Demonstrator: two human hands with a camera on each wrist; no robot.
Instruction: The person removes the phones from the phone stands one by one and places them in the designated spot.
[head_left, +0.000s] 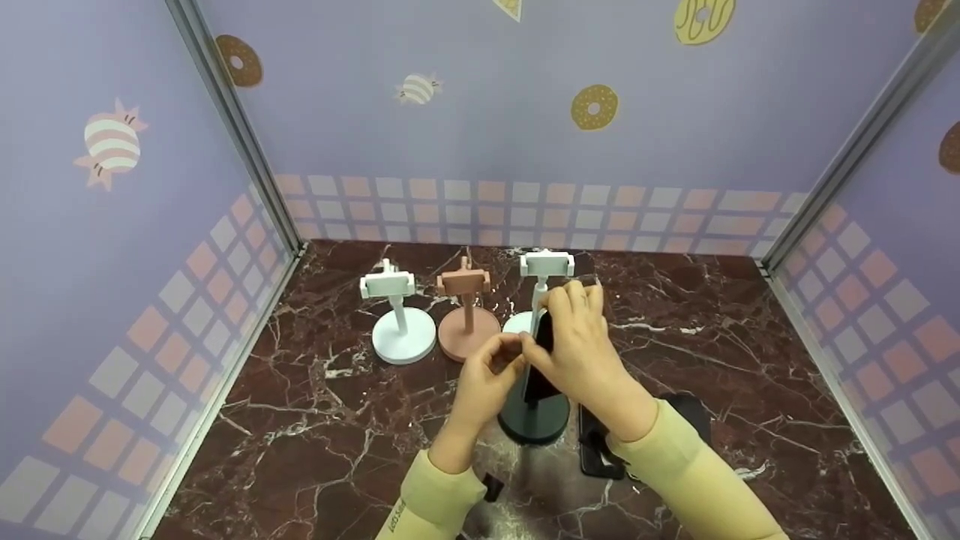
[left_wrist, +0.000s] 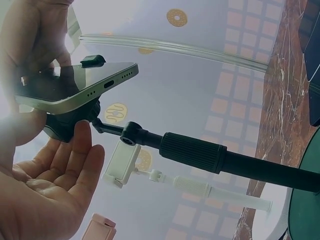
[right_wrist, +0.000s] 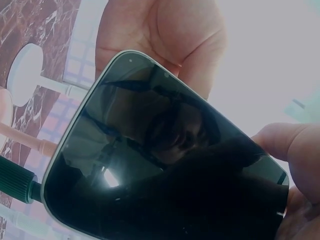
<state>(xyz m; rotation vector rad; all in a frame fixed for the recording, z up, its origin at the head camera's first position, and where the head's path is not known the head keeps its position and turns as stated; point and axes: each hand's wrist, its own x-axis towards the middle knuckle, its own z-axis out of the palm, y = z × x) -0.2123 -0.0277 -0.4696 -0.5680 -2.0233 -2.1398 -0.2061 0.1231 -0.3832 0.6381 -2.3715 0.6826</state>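
A smartphone (head_left: pixel 541 379) with a dark screen and pale rim sits against the clamp (left_wrist: pixel 70 125) of a dark green phone stand (head_left: pixel 534 421). One green clamp jaw shows over the far edge of the smartphone (left_wrist: pixel 80 92). My right hand (head_left: pixel 585 349) grips the smartphone from its right side, thumb along the edge in the right wrist view. My left hand (head_left: pixel 480 386) pinches at the stand's clamp; its fingers (left_wrist: pixel 82 145) curl beneath, and its thumb lies near the smartphone's edge. The black screen (right_wrist: pixel 165 165) fills much of the right wrist view, hiding the clamp there.
A white phone stand (head_left: pixel 403 336), a pink one (head_left: pixel 469 334) and another white one (head_left: pixel 547 264) stand behind my hands. Dark flat objects (head_left: pixel 686 412) lie by my right forearm, partly covered. A small black piece (head_left: pixel 493 487) is near my left cuff.
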